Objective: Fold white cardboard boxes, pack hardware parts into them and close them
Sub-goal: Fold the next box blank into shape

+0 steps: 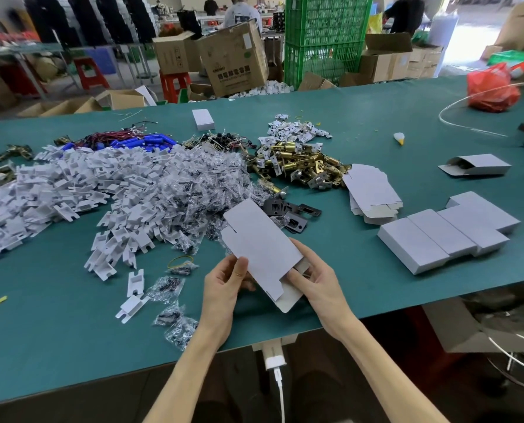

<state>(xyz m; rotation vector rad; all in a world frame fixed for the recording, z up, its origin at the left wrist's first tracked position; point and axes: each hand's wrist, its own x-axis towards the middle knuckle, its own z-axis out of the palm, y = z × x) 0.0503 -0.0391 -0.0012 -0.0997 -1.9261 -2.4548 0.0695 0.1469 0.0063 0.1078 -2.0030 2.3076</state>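
A flat white cardboard box blank (260, 239) is held tilted above the green table's near edge. My left hand (224, 285) grips its left edge with the thumb on top. My right hand (312, 282) holds its lower right end, fingers curled under the end flaps. A stack of flat box blanks (370, 190) lies to the right. A row of closed white boxes (446, 233) sits further right. Brass latch parts (300, 163), black strike plates (291, 212), bagged screws (193, 178) and white plastic pieces (71, 184) are heaped behind the hands.
The green table (56, 331) has loose screw bags (175, 322) and a rubber band (179, 261) near my left hand. An open box (477, 164) lies at the far right, a red bag (489, 87) beyond it. Cardboard cartons and green crates stand behind the table.
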